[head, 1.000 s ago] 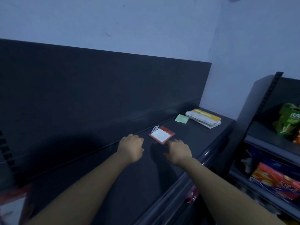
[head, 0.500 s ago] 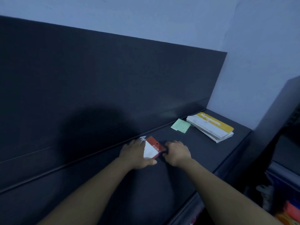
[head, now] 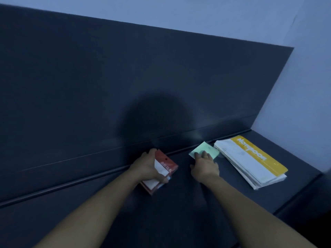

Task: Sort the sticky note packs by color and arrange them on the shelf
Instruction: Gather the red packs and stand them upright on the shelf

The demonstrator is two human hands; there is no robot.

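One red bundle (head: 166, 162), one green pack (head: 208, 149), one yellow-banded stack (head: 250, 162)

On the shelf (head: 179, 221), the left hand (head: 148, 167) grips a pack (head: 165, 164) just before the back panel (head: 125, 77). To its right, the right hand (head: 206, 167) touches a loose pad (head: 208, 149) lying by the panel's foot. A stack of long packs (head: 250, 161) lies just right of the pad.

dark shelf (head: 179, 212) | green note pack (head: 208, 148) near back | yellow-banded pack stack (head: 250, 161) at right
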